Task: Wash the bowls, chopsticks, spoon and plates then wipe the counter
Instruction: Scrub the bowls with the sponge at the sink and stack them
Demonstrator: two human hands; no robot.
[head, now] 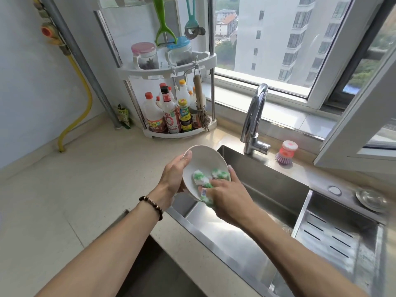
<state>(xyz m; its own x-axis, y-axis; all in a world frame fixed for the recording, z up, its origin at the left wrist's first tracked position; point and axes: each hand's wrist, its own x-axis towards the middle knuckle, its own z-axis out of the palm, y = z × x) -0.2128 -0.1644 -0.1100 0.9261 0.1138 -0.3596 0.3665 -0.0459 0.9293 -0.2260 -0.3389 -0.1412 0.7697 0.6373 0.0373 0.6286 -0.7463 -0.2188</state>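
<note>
Sink (267,185): basin lies under the work, likely to catch drips.
Bowl (201,161): tilted over the sink's left edge, inside facing the person for scrubbing.
Left hand (173,179): clamped on the bowl's rim, steadying it.
Right hand (227,196): fingers pinching the cloth (201,179) and pressing it inside the bowl.

The pale beige speckled stone desk (70,189) ran along the blue-grey wall and round a sunken stainless-steel sink (267,189); a white two-tier corner rack (171,69) stood on it at the back, bottles crowded on its lower shelf; a small green packet (123,116) leaned just beside; a pink-and-purple dish brush (286,152) sat near the chrome tap (254,121).
</note>
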